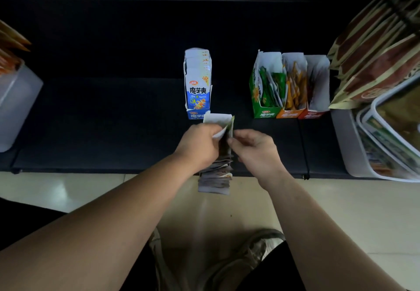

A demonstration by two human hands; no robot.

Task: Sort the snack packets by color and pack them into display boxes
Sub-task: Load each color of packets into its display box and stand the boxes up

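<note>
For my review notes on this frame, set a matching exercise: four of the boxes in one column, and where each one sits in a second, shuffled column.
Things
1. blue display box
2. green display box
3. red display box
4. box of dark packets

Places
A. right end of the row of three boxes
B. at the front edge of the shelf, held between the left hand and the right hand
C. alone at mid-shelf
D. left end of the row of three boxes

Pairs: 1-C, 2-D, 3-A, 4-B
</note>
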